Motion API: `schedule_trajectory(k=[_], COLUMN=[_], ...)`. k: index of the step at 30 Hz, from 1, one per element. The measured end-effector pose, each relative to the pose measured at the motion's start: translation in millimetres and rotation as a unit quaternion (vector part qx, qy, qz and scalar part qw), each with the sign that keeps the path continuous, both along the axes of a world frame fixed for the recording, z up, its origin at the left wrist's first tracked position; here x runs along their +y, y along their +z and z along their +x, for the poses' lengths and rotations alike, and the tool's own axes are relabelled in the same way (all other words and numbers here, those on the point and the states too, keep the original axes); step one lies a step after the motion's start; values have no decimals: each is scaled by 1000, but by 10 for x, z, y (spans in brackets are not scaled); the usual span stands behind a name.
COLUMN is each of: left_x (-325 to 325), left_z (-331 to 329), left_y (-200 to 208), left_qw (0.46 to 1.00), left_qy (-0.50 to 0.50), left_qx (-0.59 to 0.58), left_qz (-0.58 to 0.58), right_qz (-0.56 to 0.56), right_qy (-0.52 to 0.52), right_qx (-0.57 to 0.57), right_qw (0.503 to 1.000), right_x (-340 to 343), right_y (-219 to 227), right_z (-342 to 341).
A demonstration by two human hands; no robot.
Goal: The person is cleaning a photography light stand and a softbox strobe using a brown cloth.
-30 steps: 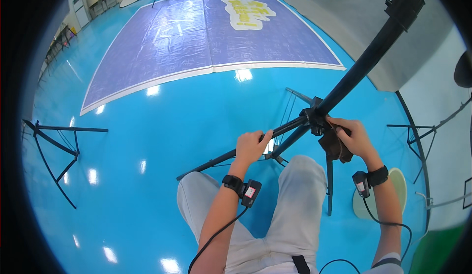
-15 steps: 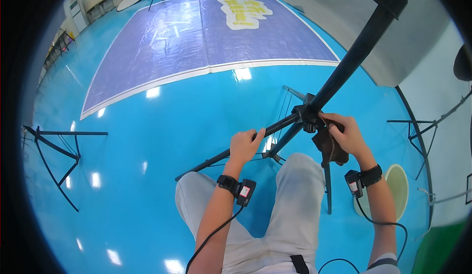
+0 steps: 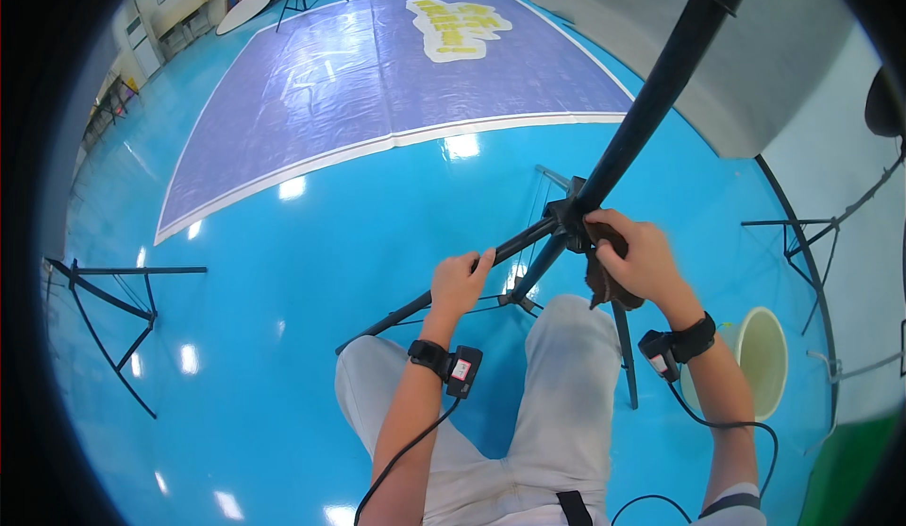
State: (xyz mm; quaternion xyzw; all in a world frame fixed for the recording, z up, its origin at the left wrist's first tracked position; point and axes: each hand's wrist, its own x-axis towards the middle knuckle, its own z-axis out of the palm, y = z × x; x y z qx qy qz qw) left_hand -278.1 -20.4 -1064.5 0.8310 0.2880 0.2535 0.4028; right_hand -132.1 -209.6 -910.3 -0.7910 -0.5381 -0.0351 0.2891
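Note:
A black tripod stand rises in front of me, its thick pole leaning up to the right. My left hand is wrapped round one of its splayed legs. My right hand grips a dark brown cloth and presses it against the side of the stand's collar, where the legs join the pole. Part of the cloth hangs below the fingers. The right fingertips are partly hidden behind the cloth and collar. Both wrists carry strapped small black boxes with cables.
A pale green bucket stands on the blue floor beside my right forearm. Other stand legs are at the left, and another stand is at the right by the wall. Ahead lies a large purple mat with a white border.
The stand's pole and collar have shifted slightly left in view. My right hand with the cloth has moved a little up and left along the collar. My left hand keeps its hold.

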Motion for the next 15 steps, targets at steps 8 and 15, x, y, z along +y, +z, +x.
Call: schedule_trajectory(k=[8, 15], left_x=[2, 12], left_z=[28, -2], left_y=[-16, -44], left_qw=[1000, 1000], left_qy=[-2, 0], left_qx=[6, -8], left_qz=[4, 5], right_qz=[-43, -81], right_qy=[-37, -38], right_qx=[41, 29], right_qw=[998, 996], right_x=[-12, 57], right_y=[24, 125], right_z=[-16, -72])
